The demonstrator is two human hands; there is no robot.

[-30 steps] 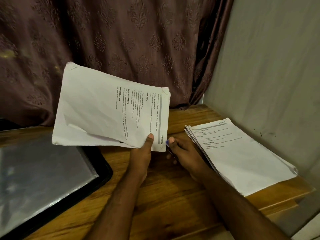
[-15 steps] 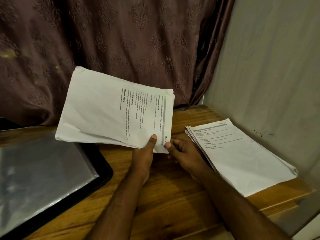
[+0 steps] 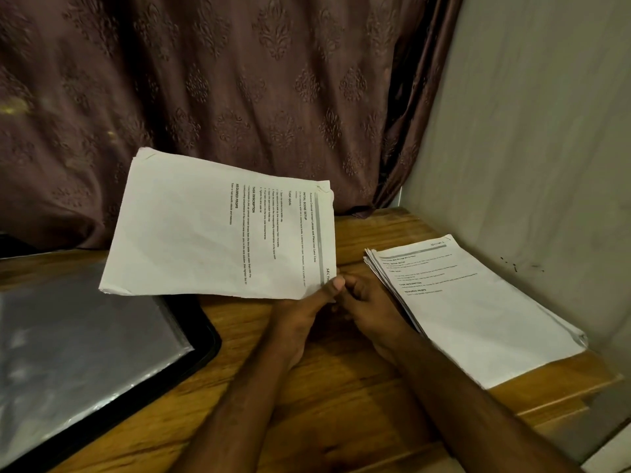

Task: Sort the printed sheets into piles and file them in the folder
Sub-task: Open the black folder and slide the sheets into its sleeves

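My left hand [image 3: 307,310] pinches the near right corner of a stack of printed sheets [image 3: 211,230], thumb on top, and holds it tilted above the wooden table [image 3: 341,387]. Close beside it, my right hand [image 3: 368,308] has its fingers curled under that same corner; whether they grip the paper is hidden. A second pile of printed sheets [image 3: 478,312] lies flat on the table at the right, near the wall. The open black folder [image 3: 85,363] with clear plastic sleeves lies at the left.
A brown patterned curtain [image 3: 239,97] hangs behind the table. A pale wall [image 3: 529,148] closes off the right side. The table's right edge [image 3: 580,397] runs just past the flat pile.
The held stack has dropped lower and shifted slightly right. My right hand has drawn in closer to the left thumb at the stack's corner.
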